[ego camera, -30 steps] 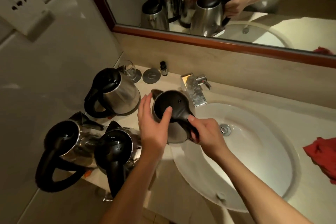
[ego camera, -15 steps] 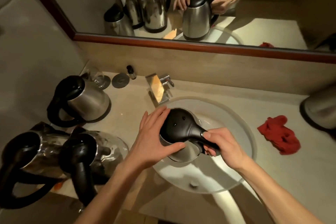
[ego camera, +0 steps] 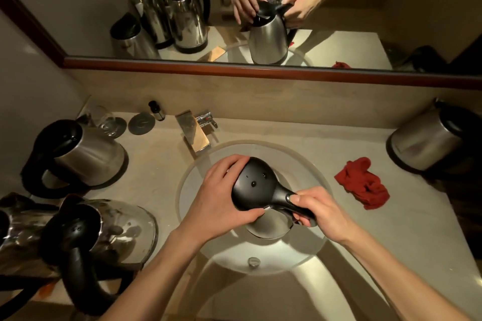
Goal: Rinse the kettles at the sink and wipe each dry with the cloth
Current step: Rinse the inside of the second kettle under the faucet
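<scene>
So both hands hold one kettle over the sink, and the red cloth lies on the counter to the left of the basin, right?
Not quite. The head view shows the red cloth on the counter to the right of the basin, not the left. The rest holds: the left hand and right hand hold one kettle over the sink.

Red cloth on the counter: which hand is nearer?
Right. The right hand grips the kettle handle over the sink, just left of the red cloth; the left hand holds the lid's far side.
</scene>
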Demonstrator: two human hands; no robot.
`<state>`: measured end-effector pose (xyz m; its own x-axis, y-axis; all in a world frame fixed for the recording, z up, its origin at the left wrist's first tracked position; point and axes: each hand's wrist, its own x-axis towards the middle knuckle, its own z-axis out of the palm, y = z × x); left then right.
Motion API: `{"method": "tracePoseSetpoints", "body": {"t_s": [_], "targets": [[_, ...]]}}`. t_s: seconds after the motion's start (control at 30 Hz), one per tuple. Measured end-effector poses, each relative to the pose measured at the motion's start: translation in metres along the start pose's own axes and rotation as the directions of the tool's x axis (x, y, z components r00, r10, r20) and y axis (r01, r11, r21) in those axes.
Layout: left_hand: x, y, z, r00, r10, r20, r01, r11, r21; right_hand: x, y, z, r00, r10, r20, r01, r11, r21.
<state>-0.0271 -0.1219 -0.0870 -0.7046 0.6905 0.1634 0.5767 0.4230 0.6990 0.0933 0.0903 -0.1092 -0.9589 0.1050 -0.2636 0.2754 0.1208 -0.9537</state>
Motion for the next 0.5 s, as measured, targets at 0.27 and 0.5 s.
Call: {"method": "tracePoseSetpoints", "body": {"t_s": [0.27, 0.5], "targets": [[0.016, 0.011, 0.01, 0.929, 0.323, 0.179, -0.369, 0.824, 0.429, 0.007, 0.02, -0.007, 0.994, 0.103, 0.042, -0.096, 0.985, -0.143], [0.033, 0.009, 0.022, 0.897, 0.34, 0.284, -0.442, 0.724, 0.529, 0.03, 0.034, 0.026, 0.824, 0.32, -0.468, -0.35, 0.936, 0.024]]}}
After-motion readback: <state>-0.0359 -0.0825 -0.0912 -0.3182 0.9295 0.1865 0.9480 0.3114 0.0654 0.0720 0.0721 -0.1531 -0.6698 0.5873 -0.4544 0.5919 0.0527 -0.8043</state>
